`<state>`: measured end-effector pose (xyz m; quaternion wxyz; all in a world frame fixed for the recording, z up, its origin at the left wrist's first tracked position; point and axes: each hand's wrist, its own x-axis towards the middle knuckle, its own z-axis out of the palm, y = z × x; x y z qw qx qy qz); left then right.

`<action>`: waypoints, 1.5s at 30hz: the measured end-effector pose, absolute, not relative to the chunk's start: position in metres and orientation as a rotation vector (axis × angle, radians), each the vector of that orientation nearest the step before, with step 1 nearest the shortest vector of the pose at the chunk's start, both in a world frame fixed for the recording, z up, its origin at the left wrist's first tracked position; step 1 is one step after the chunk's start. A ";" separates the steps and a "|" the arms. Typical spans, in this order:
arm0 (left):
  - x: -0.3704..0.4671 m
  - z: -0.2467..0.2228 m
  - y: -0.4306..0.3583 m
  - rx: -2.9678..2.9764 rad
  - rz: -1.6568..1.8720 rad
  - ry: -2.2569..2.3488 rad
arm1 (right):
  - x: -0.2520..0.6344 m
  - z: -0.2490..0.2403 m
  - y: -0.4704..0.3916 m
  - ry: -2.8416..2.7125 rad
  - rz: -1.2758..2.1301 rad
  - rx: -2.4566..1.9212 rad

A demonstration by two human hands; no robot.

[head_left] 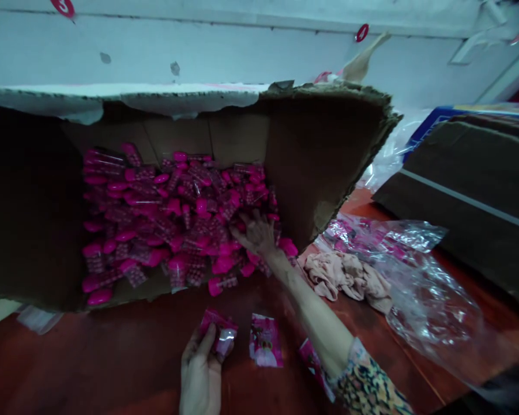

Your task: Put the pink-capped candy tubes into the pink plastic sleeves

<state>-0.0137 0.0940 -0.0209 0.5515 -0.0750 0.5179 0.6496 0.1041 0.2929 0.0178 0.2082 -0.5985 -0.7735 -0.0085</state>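
My left hand (pixel 202 366) is closed on a small pink packet (pixel 219 333), thumb on top, in front of the box. Inside the cardboard box (pixel 324 155), my right hand (pixel 258 233) reaches onto the pile of clear tubes with pink caps (pixel 190 213); its fingers are spread over the pile's right side. No tube can be made out between those fingers. A pink printed packet (pixel 266 341) lies flat on the red table (pixel 112 357) between my arms. Another packet (pixel 315 366) is partly covered by my right forearm.
Right of the box lie a crumpled beige cloth (pixel 346 276) and a clear plastic bag (pixel 436 305) with pink packets in it. A dark cardboard piece (pixel 467 196) stands at the far right. Behind the box is a pale wall (pixel 242 52) with red number stickers.
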 end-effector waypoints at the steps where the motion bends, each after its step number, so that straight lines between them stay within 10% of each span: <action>1: -0.013 -0.021 0.093 -0.177 1.560 1.203 | 0.100 0.014 0.283 -2.135 -0.005 -1.675; 45: -0.014 -0.021 0.086 -0.105 1.533 1.023 | 0.192 -0.042 0.159 -1.955 0.260 -1.709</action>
